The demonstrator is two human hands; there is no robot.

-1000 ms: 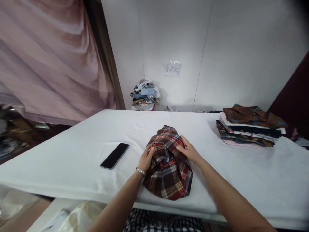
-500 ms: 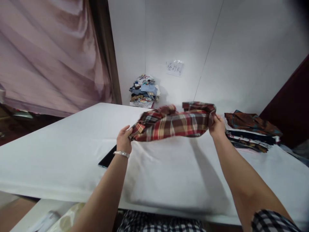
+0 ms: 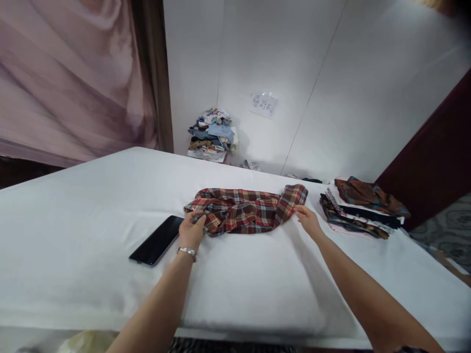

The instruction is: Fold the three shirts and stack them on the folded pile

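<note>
Pinching the plaid shirt (image 3: 245, 211) at both ends, we have it lying crumpled on the white table (image 3: 91, 196), long axis running left-right, 9 to 3 o'clock. Our left hand (image 3: 191, 233) sits at the shirt's 9 o'clock end, fingers (image 3: 200, 219) curled shut on the cloth edge. Our right hand (image 3: 307, 220) is at the 3 o'clock end, just under the turned-up sleeve or corner; fingertips touch the fabric, look closed on it, grip partly hidden. Both hands are equally near, one per end.

Black phone (image 3: 156, 240) lies just beside the left hand at its 9 o'clock, nearly touching the wrist side, so tight room there. Folded clothes stack (image 3: 360, 208) sits at 3 o'clock of the right hand, near but apart. Open bare table at 6 o'clock, between shirt and near edge, plenty of room; also clear cloth at 12 o'clock up to the far edge. Heap of clothes (image 3: 211, 135) on the floor by the wall, well apart. Paper label (image 3: 263, 104) on the wall.
</note>
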